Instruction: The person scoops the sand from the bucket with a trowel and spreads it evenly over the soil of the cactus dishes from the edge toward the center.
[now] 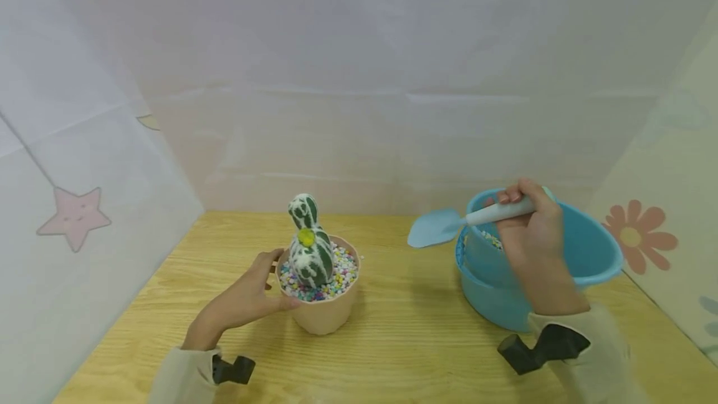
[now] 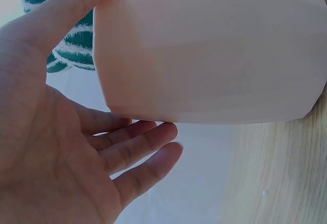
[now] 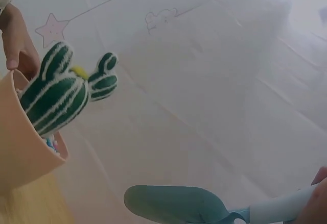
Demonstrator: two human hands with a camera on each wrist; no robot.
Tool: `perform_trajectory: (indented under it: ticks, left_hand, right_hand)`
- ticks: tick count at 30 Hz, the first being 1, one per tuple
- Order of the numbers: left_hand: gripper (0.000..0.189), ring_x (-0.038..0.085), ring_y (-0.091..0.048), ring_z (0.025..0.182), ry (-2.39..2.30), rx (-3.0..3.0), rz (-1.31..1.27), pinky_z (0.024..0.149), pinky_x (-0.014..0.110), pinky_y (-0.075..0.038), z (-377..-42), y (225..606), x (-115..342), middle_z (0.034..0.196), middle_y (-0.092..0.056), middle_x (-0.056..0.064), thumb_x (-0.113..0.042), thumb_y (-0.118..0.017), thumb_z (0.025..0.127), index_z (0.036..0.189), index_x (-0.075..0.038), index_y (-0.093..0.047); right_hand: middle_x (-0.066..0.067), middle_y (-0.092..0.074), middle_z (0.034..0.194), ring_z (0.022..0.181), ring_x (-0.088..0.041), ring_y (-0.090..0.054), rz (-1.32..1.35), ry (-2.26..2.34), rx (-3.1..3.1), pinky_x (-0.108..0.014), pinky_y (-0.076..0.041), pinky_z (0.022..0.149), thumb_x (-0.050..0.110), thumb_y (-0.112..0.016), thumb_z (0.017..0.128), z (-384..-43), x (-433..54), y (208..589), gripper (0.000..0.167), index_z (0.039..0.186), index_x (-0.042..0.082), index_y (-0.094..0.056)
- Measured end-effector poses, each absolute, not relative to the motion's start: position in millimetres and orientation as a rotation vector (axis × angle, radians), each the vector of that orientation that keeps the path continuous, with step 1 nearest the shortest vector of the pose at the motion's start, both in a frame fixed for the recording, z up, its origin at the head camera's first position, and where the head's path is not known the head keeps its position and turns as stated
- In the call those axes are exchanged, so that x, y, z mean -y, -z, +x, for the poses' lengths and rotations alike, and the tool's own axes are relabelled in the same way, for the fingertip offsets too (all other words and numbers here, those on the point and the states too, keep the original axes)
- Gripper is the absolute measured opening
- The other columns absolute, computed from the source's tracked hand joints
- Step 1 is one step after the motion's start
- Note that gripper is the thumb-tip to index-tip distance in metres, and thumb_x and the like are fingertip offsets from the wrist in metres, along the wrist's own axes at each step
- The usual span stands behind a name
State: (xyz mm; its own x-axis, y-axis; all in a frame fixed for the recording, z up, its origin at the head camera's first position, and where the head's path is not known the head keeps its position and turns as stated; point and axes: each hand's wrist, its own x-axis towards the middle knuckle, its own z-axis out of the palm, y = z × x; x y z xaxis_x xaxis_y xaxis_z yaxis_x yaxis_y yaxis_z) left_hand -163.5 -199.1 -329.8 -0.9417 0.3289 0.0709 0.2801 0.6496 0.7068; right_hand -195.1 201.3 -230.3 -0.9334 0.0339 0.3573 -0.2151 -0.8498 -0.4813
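Observation:
A peach flower pot (image 1: 326,315) stands on the wooden table, filled with small multicoloured pebbles (image 1: 343,270). Out of it rises a plush green cactus (image 1: 314,259) with white fuzz and a yellow flower. My left hand (image 1: 247,297) holds the pot's left side, thumb at the near rim and fingers round the far side. In the left wrist view, the fingertips (image 2: 171,131) lie along the pot wall. My right hand (image 1: 535,229) grips the white handle of a light blue toy shovel (image 1: 436,228). Its blade points left, raised above the table between pot and bucket.
Light blue containers (image 1: 594,245), one with a wide spout, stand together at the right under my right hand, with pebbles (image 1: 492,240) inside. Pale printed sheets (image 1: 359,111) enclose the wooden table (image 1: 404,341) at the back and both sides.

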Motion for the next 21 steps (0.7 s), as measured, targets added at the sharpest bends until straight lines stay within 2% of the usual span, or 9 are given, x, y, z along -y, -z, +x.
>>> perform_trajectory:
  ticks: [9, 15, 21]
  left_hand:
    - [0.096, 0.038, -0.039, 0.124, -1.167, -2.793, 0.5, 0.095, 0.052, -0.044, -162, 328, 201, 0.144, -0.026, 0.024, -0.041, -0.072, 0.083, 0.148, 0.002, -0.016]
    - [0.095, 0.037, -0.04, 0.121, -1.155, -2.796, 0.515, 0.092, 0.05, -0.045, -164, 328, 200, 0.142, -0.03, 0.024, -0.042, -0.072, 0.083, 0.148, 0.001, -0.018]
    - [0.097, 0.037, -0.039, 0.123, -1.158, -2.788, 0.493, 0.093, 0.051, -0.045, -164, 326, 200, 0.144, -0.029, 0.024, -0.042, -0.072, 0.083, 0.149, 0.002, -0.017]
  right_hand:
    - [-0.015, -0.046, 0.068, 0.066, -0.028, -0.043, 0.557, -2.903, 0.594, -0.039, -0.035, 0.077, 0.007, -0.033, 0.103, -206, -254, 226, 0.024, 0.084, -0.001, -0.044]
    - [-0.019, -0.045, 0.069, 0.067, -0.031, -0.039, 0.475, -2.944, 0.404, -0.042, -0.028, 0.071, 0.007, -0.038, 0.102, -207, -297, 224, 0.026, 0.078, -0.003, -0.042]
    - [-0.017, -0.045, 0.07, 0.067, -0.028, -0.037, 0.387, -2.854, 0.454, -0.038, -0.02, 0.067, 0.006, -0.043, 0.1, -211, -318, 227, 0.023, 0.078, 0.001, -0.04]
